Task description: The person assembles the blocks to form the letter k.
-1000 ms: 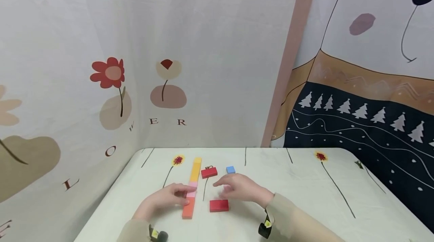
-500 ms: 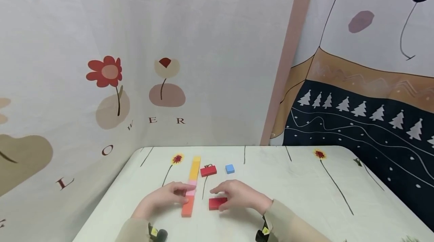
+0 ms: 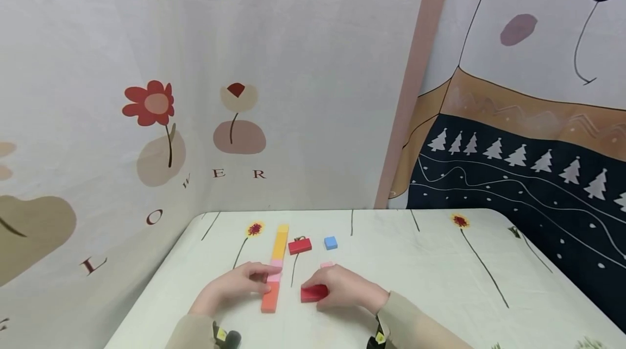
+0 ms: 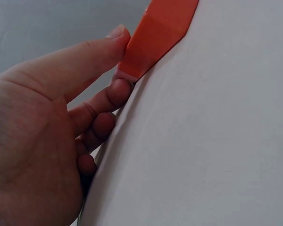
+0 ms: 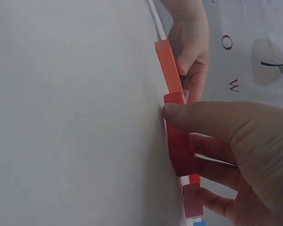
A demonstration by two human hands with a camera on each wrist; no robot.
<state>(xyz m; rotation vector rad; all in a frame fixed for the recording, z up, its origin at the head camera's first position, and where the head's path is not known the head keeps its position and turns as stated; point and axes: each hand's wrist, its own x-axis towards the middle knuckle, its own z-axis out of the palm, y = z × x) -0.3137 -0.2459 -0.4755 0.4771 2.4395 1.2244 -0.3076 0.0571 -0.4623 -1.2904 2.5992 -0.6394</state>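
Observation:
In the head view, a row of yellow, pink and orange blocks lies end to end on the table. My left hand holds the row at the pink block, its thumb against the orange block's end and a finger across the pink. My right hand grips a red block just right of the row. Its thumb presses the red block's near side in the right wrist view, with fingers behind. A second pink block lies beyond, beside those fingers.
Another red block lies right of the row's far end, and a small blue block sits farther right. The tabletop has a printed flower cloth. Printed curtains hang behind the table and at its sides.
My right hand has come down and nearer from over the second pink block to the near red block, and now grips it. My left hand keeps its place on the row.

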